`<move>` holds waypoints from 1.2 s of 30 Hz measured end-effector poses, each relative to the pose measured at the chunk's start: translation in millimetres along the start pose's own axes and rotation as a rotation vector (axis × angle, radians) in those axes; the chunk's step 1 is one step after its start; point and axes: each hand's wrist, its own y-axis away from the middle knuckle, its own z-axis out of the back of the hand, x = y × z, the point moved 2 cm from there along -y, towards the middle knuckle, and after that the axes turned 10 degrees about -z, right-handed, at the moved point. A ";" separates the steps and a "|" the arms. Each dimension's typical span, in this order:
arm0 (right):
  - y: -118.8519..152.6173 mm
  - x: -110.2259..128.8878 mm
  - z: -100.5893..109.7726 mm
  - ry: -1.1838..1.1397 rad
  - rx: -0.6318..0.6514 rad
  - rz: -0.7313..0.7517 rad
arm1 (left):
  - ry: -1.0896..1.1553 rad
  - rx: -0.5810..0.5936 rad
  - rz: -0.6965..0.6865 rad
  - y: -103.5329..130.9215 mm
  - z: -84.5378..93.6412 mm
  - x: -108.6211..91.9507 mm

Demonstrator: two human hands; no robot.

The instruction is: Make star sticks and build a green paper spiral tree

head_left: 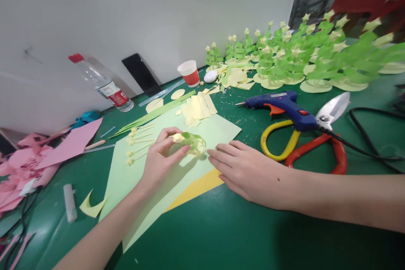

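Pinched between the thumb and fingers of my left hand [166, 149] is a small paper plant [190, 140], tipped on its side, with a pale star tip, a curled green strip and a pale round base. My right hand [240, 166] lies palm down just right of that base, fingers extended, over the edge of the light green paper [167, 185]. Several small stars on thin stems [137, 143] lie on the paper left of my left hand. Pale yellow strips [199, 107] rest at its upper edge.
A blue glue gun [284, 103] and large scissors [281, 158] with a black cord lie right. Finished paper plants [294, 59] stand at the back right. A paper cup [190, 75], phone [141, 74] and bottle [109, 88] are along the wall; pink paper [71, 143] is left.
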 end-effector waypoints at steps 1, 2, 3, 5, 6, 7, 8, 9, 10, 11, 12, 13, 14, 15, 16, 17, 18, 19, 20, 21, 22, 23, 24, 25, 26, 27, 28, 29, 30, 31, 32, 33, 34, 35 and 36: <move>0.2 -0.1 0.0 0.000 0.000 -0.001 | 0.001 0.003 0.001 0.0 0.0 0.1; 0.3 -0.2 0.0 0.000 0.000 -0.001 | 0.001 0.005 0.002 0.0 0.0 0.1; 0.4 -0.2 -0.1 0.001 0.001 -0.001 | 0.001 0.007 0.003 -0.1 0.1 0.0; 0.1 -0.1 0.0 0.003 0.000 -0.001 | 0.000 0.007 0.005 -0.1 0.3 -0.3; -0.1 0.1 0.1 0.005 -0.001 0.000 | -0.001 0.005 0.007 -0.1 0.4 -0.4; -0.3 0.3 0.3 0.007 -0.004 0.000 | -0.001 0.003 0.008 -0.1 0.5 -0.4; -0.6 0.5 0.6 0.008 -0.007 0.000 | -0.002 0.005 0.010 0.0 0.5 -0.4; -0.7 0.6 0.9 0.008 -0.010 -0.001 | -0.002 0.006 0.012 0.1 0.6 -0.3; -0.8 0.7 1.2 0.008 -0.011 -0.001 | -0.003 0.008 0.014 0.2 0.6 -0.3; -0.8 0.7 1.4 0.007 -0.010 -0.002 | -0.004 0.010 0.015 0.3 0.6 -0.2; -0.7 0.6 1.5 0.006 -0.006 -0.002 | -0.006 0.010 0.016 0.4 0.6 -0.1; -0.6 0.5 1.5 0.005 0.000 -0.002 | -0.008 0.010 0.016 0.4 0.6 0.0; -0.4 0.3 1.5 0.003 0.006 -0.002 | -0.009 0.008 0.016 0.3 0.6 0.0; -0.2 0.2 1.4 0.002 0.009 -0.002 | -0.011 0.007 0.016 0.3 0.5 0.1; -0.1 0.1 1.3 -0.001 0.010 -0.001 | -0.012 0.006 0.015 0.2 0.4 0.1; 0.0 0.0 1.1 -0.002 0.010 -0.001 | -0.013 0.004 0.014 0.1 0.3 0.0; 0.1 0.0 1.0 -0.003 0.007 0.000 | -0.013 0.005 0.013 0.1 0.2 0.0; 0.1 0.0 0.9 -0.003 0.003 0.000 | -0.012 0.004 0.013 0.1 0.1 0.1; 0.1 0.2 0.9 -0.002 0.001 0.001 | -0.010 0.002 0.012 0.1 -0.1 0.1; 0.0 0.3 0.9 0.000 -0.003 0.000 | -0.008 -0.001 0.013 0.1 -0.1 0.2; 0.0 0.5 1.0 0.003 -0.007 -0.002 | -0.004 -0.007 0.012 0.2 -0.1 0.2; 0.0 0.6 1.3 0.006 -0.011 -0.002 | -0.001 -0.014 0.013 0.2 0.0 0.1; 0.0 0.8 1.7 0.008 -0.016 -0.002 | 0.003 -0.019 0.013 0.3 0.0 0.0; 0.0 0.9 2.1 0.008 -0.018 -0.002 | 0.007 -0.022 0.014 0.4 0.1 -0.2; 0.0 1.0 2.5 0.008 -0.020 -0.002 | 0.012 -0.023 0.015 0.5 0.1 -0.4; 0.0 1.0 2.9 0.007 -0.020 -0.001 | 0.017 -0.023 0.017 0.5 0.1 -0.4; -0.1 0.9 3.1 0.005 -0.017 0.000 | 0.022 -0.024 0.020 0.5 0.1 -0.3; -0.2 0.8 3.2 0.005 -0.013 -0.001 | 0.027 -0.026 0.023 0.4 0.2 0.2; -0.4 0.7 3.3 0.005 -0.010 -0.002 | 0.031 -0.030 0.026 0.3 0.2 0.9; -0.6 0.6 3.2 0.006 -0.006 -0.003 | 0.036 -0.034 0.031 0.1 0.2 1.9; -0.7 0.5 3.1 0.007 -0.005 -0.004 | 0.042 -0.039 0.035 -0.1 0.1 3.1; -0.9 0.4 3.1 0.008 -0.004 -0.002 | 0.050 -0.043 0.038 -0.3 0.0 4.2; -1.0 0.4 3.1 0.011 -0.006 -0.001 | 0.058 -0.048 0.041 -0.4 -0.2 5.2; -1.1 0.5 3.1 0.015 -0.009 0.000 | 0.066 -0.053 0.043 -0.4 -0.3 6.0; -1.2 0.6 3.3 0.019 -0.015 0.002 | 0.074 -0.058 0.045 -0.4 -0.5 6.4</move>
